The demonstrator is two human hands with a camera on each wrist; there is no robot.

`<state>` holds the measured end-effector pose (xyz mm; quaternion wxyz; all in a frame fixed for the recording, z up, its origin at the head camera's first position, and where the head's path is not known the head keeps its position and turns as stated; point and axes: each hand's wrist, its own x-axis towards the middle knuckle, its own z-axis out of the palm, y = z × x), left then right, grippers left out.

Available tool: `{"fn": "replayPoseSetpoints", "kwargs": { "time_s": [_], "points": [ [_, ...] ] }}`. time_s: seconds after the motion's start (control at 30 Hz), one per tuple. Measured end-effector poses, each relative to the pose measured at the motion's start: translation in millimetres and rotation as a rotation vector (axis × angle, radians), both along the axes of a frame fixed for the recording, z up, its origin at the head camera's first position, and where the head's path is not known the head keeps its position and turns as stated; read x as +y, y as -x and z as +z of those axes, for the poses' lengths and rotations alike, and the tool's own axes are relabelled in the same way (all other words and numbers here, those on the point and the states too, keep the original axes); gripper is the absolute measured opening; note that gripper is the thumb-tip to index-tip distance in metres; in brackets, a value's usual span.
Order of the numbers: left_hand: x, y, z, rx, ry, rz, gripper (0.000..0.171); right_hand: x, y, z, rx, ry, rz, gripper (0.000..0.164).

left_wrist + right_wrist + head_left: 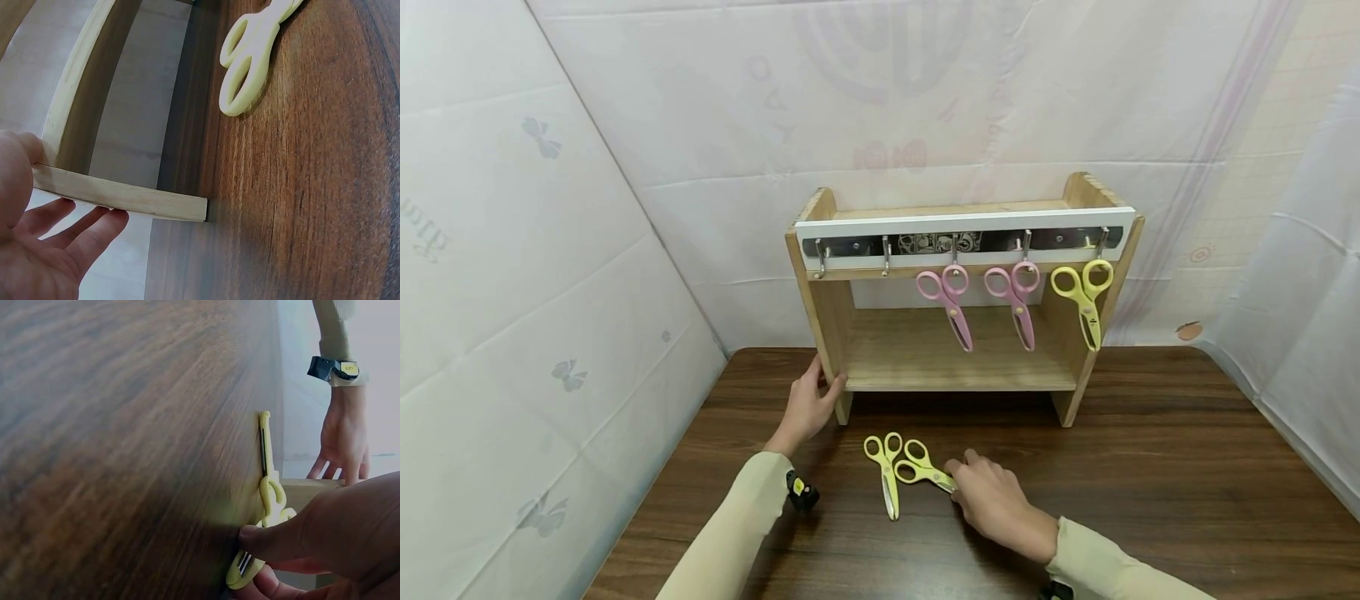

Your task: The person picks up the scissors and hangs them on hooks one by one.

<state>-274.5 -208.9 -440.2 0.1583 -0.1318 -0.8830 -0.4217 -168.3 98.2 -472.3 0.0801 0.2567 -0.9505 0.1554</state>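
My left hand (806, 407) grips the left side board of a wooden shelf rack (958, 387), thumb on the front edge and fingers behind, as the left wrist view shows. With thumb and fingers, my right hand (996, 504) pinches the blade end of yellow scissors (922, 468), whose handles point left. A second pair of yellow scissors (887, 483) lies beside them on the table, handles toward the rack. On the rack's hooks hang two pink scissors, a left pair (955, 312) and a right pair (1021, 310), and yellow scissors (1084, 300) at the far right.
A white rail (880, 225) with a metal hook strip runs across the rack's top front. Its two left hooks, left hook (821, 260) and second hook (886, 257), hold nothing. The dark wooden table (1187, 467) is bordered by hanging white cloth (587, 292).
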Motion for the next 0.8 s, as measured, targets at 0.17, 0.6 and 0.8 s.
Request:
{"fn": "replayPoseSetpoints", "kwargs": {
  "time_s": [0.17, 0.6, 0.8],
  "points": [
    [0, -0.4, 0.2, -0.007, -0.004, -0.002, 0.053, 0, 1.4, 1.0, -0.021, 0.025, 0.006, 0.025],
    [1, -0.2, 0.3, -0.007, -0.006, -0.003, 0.052, 5, 4.5, 6.2, -0.039, 0.071, 0.044, 0.023],
    [0, -0.2, -0.4, -0.003, 0.001, 0.003, 0.052, 7, 12.1, 28.3, 0.073, 0.091, 0.054, 0.02]
  ]
}}
